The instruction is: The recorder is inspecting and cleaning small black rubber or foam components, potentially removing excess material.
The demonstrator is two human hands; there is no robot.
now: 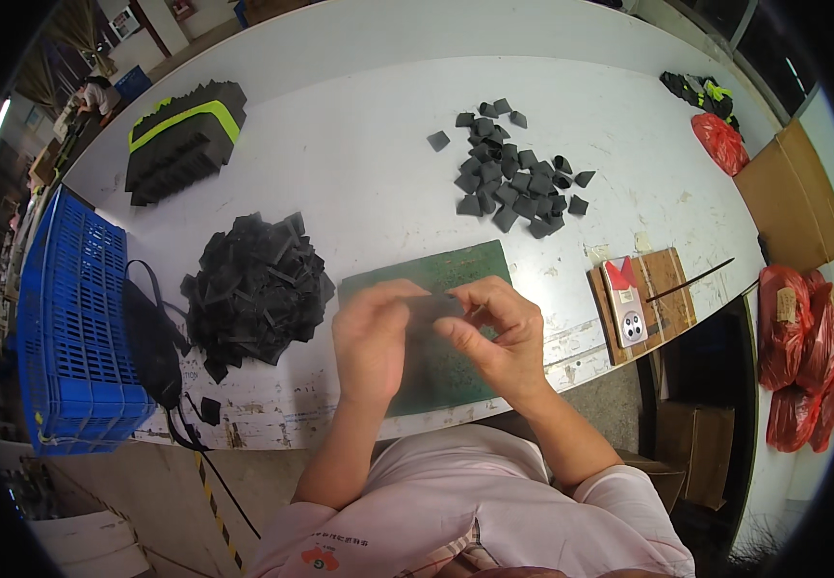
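Between both hands, above a green cutting mat (pixel 446 371), is a small dark grey piece (pixel 432 307) that looks like thin sheet or fabric. My left hand (pixel 371 332) grips its left end, the fingers partly blurred. With thumb and forefinger curled together, my right hand (pixel 499 332) pinches its right end. Left of the mat rises a large heap of flat black strips (pixel 258 289). Beyond the mat, to the right, lies a loose pile of small folded black pieces (pixel 513 178), several of them curled into open loops.
At far left a stack of black pieces has a yellow-green band (pixel 191 120). A blue plastic crate (pixel 80 328) and black pouch (pixel 152 337) flank the left edge. On the right, a phone (pixel 624 303) and thin rod (pixel 691 279) rest on a wooden board (pixel 667 284); red bags (pixel 797 328) hang beyond.
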